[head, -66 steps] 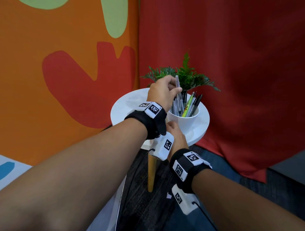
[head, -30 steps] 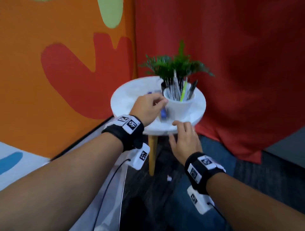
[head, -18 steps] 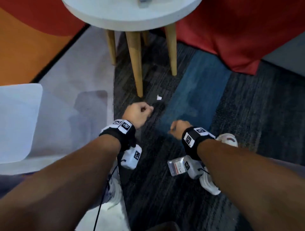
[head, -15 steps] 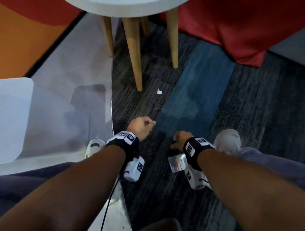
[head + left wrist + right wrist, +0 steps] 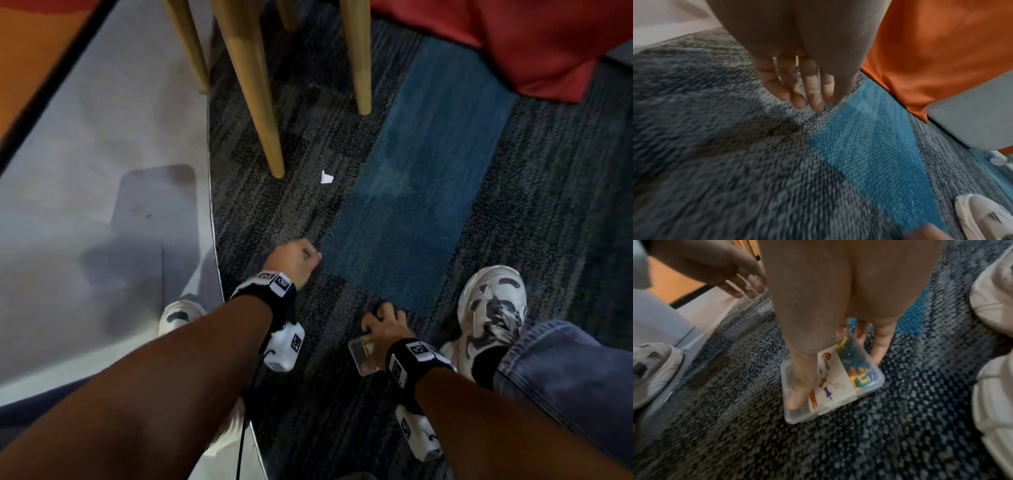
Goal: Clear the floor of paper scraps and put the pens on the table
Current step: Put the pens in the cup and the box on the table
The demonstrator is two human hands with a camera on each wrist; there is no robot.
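Note:
One small white paper scrap point(image 5: 327, 177) lies on the dark carpet beside the front table leg point(image 5: 253, 85). My left hand point(image 5: 298, 260) hangs just above the carpet, well short of the scrap. In the left wrist view its fingers point(image 5: 807, 99) hang loose and hold nothing. My right hand point(image 5: 383, 322) grips a clear plastic box of coloured push pins point(image 5: 363, 353) low over the carpet. In the right wrist view the thumb lies on the box's lid point(image 5: 838, 381) and the fingers curl round its far side. No pens or table top show.
Three wooden table legs point(image 5: 358, 58) stand ahead on the carpet. A red curtain point(image 5: 513, 41) hangs at the top right. Smooth grey floor point(image 5: 102, 137) lies left of the carpet edge. My white shoes point(image 5: 493, 308) point(image 5: 181, 315) flank the hands.
Both hands came down from the table and pen cup to just above the carpet. The view tilted down to the floor. My right hand now holds the pin box.

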